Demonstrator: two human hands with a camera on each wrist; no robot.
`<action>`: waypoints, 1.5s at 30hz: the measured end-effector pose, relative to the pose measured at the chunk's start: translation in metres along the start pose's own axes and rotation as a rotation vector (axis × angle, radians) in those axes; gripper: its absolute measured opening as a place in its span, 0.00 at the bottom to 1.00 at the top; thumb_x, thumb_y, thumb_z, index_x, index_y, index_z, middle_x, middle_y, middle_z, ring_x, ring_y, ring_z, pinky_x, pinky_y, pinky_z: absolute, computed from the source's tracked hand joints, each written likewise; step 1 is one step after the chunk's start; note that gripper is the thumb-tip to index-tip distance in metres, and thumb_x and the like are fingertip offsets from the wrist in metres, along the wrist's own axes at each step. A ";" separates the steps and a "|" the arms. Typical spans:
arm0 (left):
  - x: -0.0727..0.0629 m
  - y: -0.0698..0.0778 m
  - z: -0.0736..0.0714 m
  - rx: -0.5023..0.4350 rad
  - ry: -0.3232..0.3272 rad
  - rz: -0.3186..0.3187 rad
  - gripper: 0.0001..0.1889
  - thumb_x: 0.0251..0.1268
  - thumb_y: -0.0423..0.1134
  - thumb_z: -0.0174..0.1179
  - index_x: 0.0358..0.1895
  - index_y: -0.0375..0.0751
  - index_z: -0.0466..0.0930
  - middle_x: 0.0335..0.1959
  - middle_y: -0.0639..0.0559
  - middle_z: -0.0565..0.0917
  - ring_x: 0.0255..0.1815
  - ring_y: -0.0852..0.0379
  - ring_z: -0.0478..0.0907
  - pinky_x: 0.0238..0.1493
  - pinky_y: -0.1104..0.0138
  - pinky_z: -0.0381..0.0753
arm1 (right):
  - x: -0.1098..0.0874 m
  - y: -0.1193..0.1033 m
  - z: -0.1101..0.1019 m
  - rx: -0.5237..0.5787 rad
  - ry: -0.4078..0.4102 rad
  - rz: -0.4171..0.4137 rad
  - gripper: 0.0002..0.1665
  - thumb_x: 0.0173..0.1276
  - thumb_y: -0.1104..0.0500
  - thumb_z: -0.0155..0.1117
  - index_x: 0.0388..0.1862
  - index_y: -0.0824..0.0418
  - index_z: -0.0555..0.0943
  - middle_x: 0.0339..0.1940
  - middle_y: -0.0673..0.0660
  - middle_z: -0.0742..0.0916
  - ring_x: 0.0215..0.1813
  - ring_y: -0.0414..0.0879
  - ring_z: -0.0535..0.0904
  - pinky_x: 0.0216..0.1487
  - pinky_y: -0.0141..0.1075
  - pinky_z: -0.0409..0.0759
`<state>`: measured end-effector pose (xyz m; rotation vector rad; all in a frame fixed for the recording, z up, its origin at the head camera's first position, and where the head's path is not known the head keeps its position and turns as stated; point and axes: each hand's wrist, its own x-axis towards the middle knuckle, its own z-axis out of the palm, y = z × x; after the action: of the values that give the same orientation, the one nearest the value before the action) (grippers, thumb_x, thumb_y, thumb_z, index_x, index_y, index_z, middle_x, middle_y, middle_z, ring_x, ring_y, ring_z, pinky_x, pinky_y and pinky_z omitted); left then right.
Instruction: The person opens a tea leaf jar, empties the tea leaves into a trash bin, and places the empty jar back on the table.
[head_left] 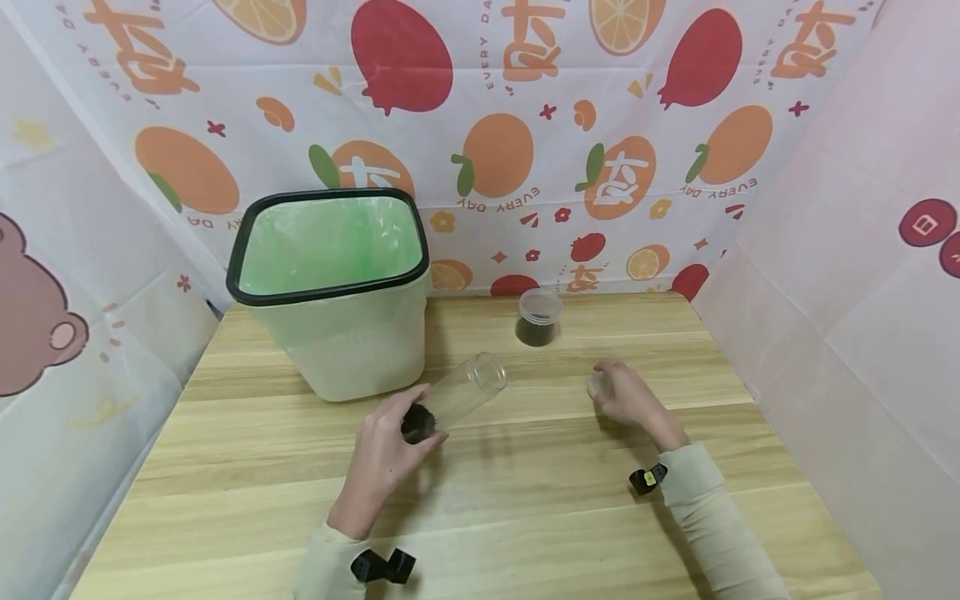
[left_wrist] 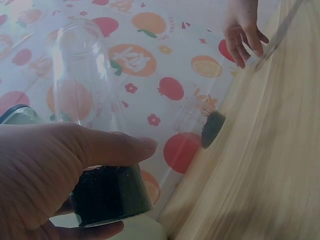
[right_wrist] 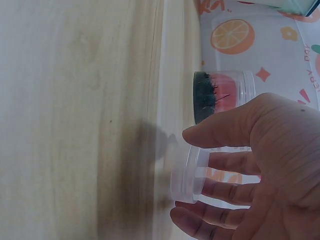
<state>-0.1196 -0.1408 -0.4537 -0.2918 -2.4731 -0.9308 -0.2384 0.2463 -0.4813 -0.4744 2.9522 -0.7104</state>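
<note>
My left hand [head_left: 388,446] grips a tall clear plastic jar [head_left: 459,395] around its base, thumb on one side and fingers on the other. The jar leans to the right with its uncovered mouth up, and dark, dry-looking bits [left_wrist: 112,192] sit at its bottom. Over on the right, my right hand [head_left: 632,398] holds a round clear lid [right_wrist: 190,175] by its rim, thumb at one edge and fingertips at the opposite one, low over the table. Behind both hands stands a short clear jar [head_left: 537,319], its lower part filled with dark bits.
A pale bin [head_left: 352,333] with a black rim and a green liner stands at the back left, close to my left hand. Fruit-print cloth [head_left: 495,158] hangs behind the wooden table [head_left: 525,517], with pale cloth [head_left: 840,275] along the sides.
</note>
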 end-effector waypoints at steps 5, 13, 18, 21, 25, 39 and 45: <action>0.000 -0.001 -0.001 -0.002 0.012 -0.007 0.38 0.36 0.36 0.85 0.59 0.37 0.82 0.53 0.39 0.88 0.53 0.40 0.86 0.52 0.49 0.86 | -0.001 0.001 0.003 -0.006 -0.017 0.014 0.34 0.61 0.65 0.68 0.67 0.72 0.73 0.58 0.71 0.83 0.55 0.61 0.80 0.56 0.56 0.81; 0.000 -0.003 -0.001 0.001 0.046 0.022 0.39 0.34 0.36 0.85 0.59 0.37 0.82 0.52 0.40 0.88 0.51 0.41 0.87 0.50 0.50 0.87 | -0.004 -0.001 0.004 -0.024 -0.035 0.056 0.35 0.62 0.64 0.67 0.69 0.69 0.72 0.61 0.71 0.80 0.55 0.60 0.76 0.50 0.52 0.81; 0.000 -0.003 -0.002 -0.005 0.063 0.034 0.38 0.34 0.34 0.85 0.58 0.36 0.82 0.51 0.39 0.88 0.50 0.41 0.87 0.49 0.50 0.87 | -0.005 -0.003 0.004 -0.041 -0.071 0.068 0.35 0.63 0.63 0.67 0.70 0.68 0.71 0.63 0.72 0.79 0.55 0.61 0.75 0.50 0.51 0.81; 0.001 -0.003 -0.003 -0.006 0.076 0.043 0.38 0.33 0.33 0.85 0.58 0.35 0.82 0.51 0.38 0.88 0.50 0.40 0.87 0.49 0.50 0.87 | -0.004 -0.003 0.004 -0.049 -0.083 0.061 0.35 0.64 0.62 0.66 0.70 0.68 0.71 0.64 0.72 0.78 0.57 0.62 0.75 0.52 0.53 0.80; 0.002 -0.003 -0.006 -0.001 0.079 0.048 0.38 0.35 0.33 0.85 0.58 0.33 0.81 0.51 0.37 0.88 0.50 0.39 0.86 0.50 0.49 0.86 | -0.003 -0.004 0.002 -0.055 -0.080 0.050 0.35 0.67 0.61 0.65 0.72 0.67 0.69 0.67 0.73 0.76 0.63 0.67 0.73 0.58 0.59 0.79; 0.014 0.006 -0.032 -0.042 0.146 0.067 0.38 0.35 0.35 0.86 0.55 0.40 0.75 0.42 0.42 0.87 0.42 0.46 0.86 0.43 0.50 0.85 | -0.007 -0.022 -0.024 -0.036 0.159 -0.081 0.36 0.66 0.62 0.63 0.72 0.69 0.68 0.72 0.77 0.70 0.74 0.74 0.60 0.73 0.68 0.60; 0.022 0.007 -0.046 -0.026 0.179 0.096 0.38 0.33 0.33 0.86 0.53 0.38 0.75 0.41 0.44 0.86 0.40 0.48 0.85 0.40 0.53 0.84 | -0.010 -0.038 -0.030 -0.006 0.170 -0.101 0.36 0.66 0.61 0.65 0.72 0.67 0.69 0.73 0.74 0.69 0.76 0.71 0.59 0.74 0.67 0.59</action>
<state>-0.1191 -0.1649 -0.4089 -0.3191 -2.2656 -0.9087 -0.2223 0.2309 -0.4371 -0.5954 3.1073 -0.7908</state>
